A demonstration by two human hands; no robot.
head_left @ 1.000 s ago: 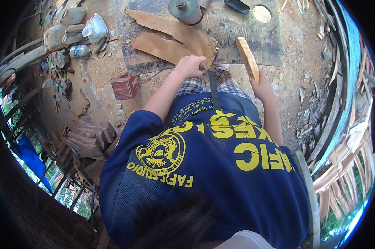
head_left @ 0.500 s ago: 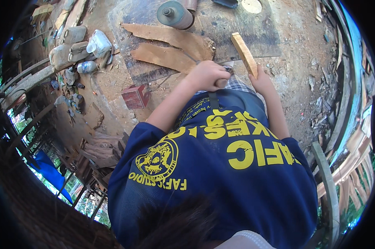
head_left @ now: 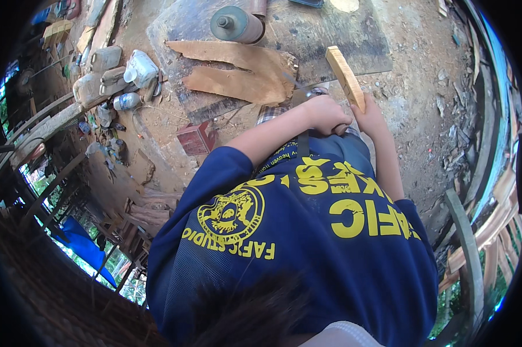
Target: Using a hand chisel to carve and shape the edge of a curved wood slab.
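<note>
The left hand (head_left: 328,115) is curled tight around a handle (head_left: 342,129); a thin blade (head_left: 294,81) seems to belong to it, though the fist hides the join. Just beside, the right hand (head_left: 372,118) has its fingers closed on the lower end of a wood block (head_left: 345,76), tilted upward. Beyond, a brown sheet (head_left: 269,72) and a cylinder (head_left: 236,26) sit on the board (head_left: 365,49). A red box (head_left: 194,140) stands left. The board's near edge passes behind the block; dirt ground (head_left: 411,110) stretches right.
</note>
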